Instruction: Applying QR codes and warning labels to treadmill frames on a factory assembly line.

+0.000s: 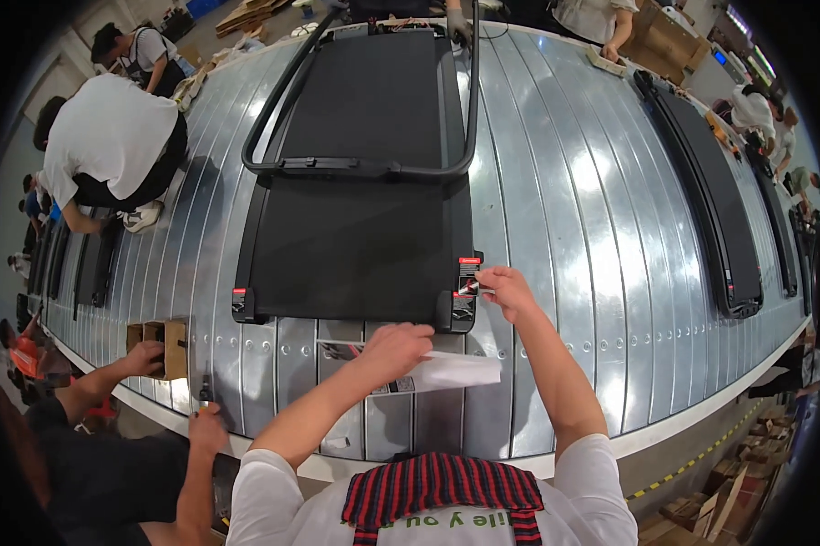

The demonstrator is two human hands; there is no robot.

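Note:
A black treadmill [355,246] lies flat on the slatted metal conveyor, its near end toward me. At its near right corner, my right hand [510,293] pinches a small label [469,288] against the side of the end cap. My left hand [396,352] is closed over a white sheet of stickers [455,371] just in front of the treadmill's near edge; its thumb is hidden. Another red-and-black label [239,300] is on the near left end cap. The treadmill's black handrail frame [364,170] is folded across the middle of the deck.
At left, a co-worker's hand [144,358] reaches into an open cardboard box [175,355]; their other hand holds a screwdriver-like tool [206,391]. Another person [119,136] crouches at far left. More treadmills [701,191] lie at right. A gloved hand [459,29] touches the far end.

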